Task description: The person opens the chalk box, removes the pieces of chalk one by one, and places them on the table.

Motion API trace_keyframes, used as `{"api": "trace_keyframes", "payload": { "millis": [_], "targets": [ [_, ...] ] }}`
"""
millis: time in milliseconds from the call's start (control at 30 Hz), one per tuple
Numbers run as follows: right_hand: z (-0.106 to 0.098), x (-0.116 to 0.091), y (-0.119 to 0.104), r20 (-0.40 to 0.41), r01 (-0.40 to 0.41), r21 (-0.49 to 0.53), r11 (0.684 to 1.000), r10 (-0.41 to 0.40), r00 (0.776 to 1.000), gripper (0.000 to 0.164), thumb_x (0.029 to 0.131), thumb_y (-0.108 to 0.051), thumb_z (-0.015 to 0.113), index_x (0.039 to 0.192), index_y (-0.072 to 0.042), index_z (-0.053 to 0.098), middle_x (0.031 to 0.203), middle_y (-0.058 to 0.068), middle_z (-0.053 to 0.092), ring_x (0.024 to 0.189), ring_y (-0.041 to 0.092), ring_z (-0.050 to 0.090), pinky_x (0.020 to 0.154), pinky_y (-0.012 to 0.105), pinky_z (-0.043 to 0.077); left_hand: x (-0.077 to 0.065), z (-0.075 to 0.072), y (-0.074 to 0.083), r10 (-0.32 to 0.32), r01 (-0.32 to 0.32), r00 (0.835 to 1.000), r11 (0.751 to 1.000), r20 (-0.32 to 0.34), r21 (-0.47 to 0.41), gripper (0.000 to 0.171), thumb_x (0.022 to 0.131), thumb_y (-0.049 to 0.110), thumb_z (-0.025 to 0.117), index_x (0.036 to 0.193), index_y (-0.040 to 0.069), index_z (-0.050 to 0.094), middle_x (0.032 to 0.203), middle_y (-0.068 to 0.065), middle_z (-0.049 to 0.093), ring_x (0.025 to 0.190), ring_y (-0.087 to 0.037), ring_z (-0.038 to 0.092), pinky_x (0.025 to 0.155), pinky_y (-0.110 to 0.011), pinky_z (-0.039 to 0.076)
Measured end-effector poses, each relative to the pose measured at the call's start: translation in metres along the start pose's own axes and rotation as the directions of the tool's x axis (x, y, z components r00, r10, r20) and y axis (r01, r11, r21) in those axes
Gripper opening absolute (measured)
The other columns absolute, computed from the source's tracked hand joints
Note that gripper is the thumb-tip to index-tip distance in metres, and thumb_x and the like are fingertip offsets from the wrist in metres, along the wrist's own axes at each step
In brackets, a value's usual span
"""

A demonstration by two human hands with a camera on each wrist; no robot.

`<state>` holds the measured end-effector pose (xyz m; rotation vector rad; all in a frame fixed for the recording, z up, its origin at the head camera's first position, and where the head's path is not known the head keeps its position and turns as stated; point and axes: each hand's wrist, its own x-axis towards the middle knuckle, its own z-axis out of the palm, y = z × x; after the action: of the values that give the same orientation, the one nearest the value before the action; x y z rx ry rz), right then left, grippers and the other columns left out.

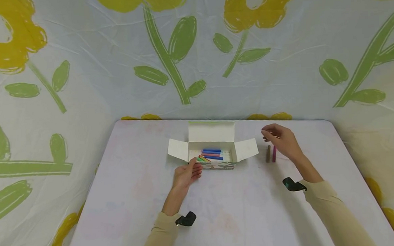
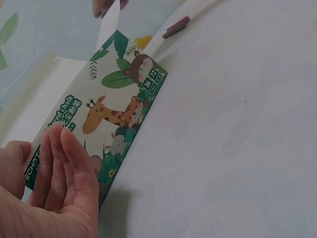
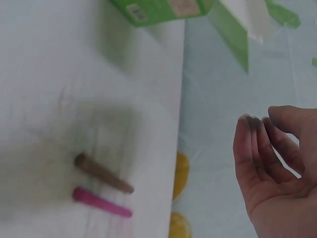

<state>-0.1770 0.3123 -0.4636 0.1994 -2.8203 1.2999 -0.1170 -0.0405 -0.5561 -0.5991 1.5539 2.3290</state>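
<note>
Transfer of chalk [image 1: 268,154] appears underway. The box [image 2: 114,94] is touched by the left hand [image 1: 185,174], fingers extended; right of the box, the empty, loosely bent right hand [image 1: 283,139] must be lowered for pinching.

A white table [image 1: 238,206] with faint pinkish patches is stretching across the scene, its far corners curving round. Toward the far edge an open cardboard box [image 1: 224,166] is standing; to its right, a brown stick [image 1: 268,154] and a magenta stick [image 1: 274,154] are lying side by side.
</note>
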Motion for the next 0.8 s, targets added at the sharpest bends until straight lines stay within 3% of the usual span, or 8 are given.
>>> {"api": "trace_keyframes", "payload": {
  "millis": [500,667,800],
  "targets": [
    [0.047,0.017,-0.048,0.109,0.126,0.069,0.990,-0.133,0.985,0.025,0.102,-0.016,0.066,0.121,0.001,0.067,0.109,0.016,0.072,0.093,0.031,0.071,0.079,0.010,0.051,0.001,-0.002,0.001,-0.005,0.005,1.000,1.000,0.010,0.004,0.043,0.099,0.033,0.071,0.104,-0.010,0.071,0.086,-0.007,0.075,0.074,-0.010,0.069,0.069,-0.022,0.060],
    [0.069,0.021,-0.053,0.174,0.178,0.073,0.981,-0.188,0.967,0.024,0.100,-0.013,0.069,0.119,0.002,0.068,0.108,0.014,0.072,0.097,0.029,0.070,0.087,0.033,0.060,0.000,-0.001,0.001,-0.005,0.005,1.000,1.000,0.011,0.005,0.042,0.099,0.033,0.070,0.103,-0.009,0.071,0.086,-0.007,0.075,0.074,-0.010,0.069,0.069,-0.022,0.060],
    [0.087,0.022,-0.057,0.219,0.226,0.079,0.971,-0.238,0.946,0.023,0.100,-0.007,0.068,0.119,0.004,0.068,0.111,0.016,0.072,0.102,0.030,0.069,0.093,0.048,0.059,0.001,0.000,0.000,-0.004,0.004,1.000,1.000,0.003,0.004,0.040,0.099,0.033,0.071,0.099,-0.008,0.072,0.084,-0.007,0.075,0.074,-0.011,0.069,0.068,-0.022,0.060]
  ]
}}
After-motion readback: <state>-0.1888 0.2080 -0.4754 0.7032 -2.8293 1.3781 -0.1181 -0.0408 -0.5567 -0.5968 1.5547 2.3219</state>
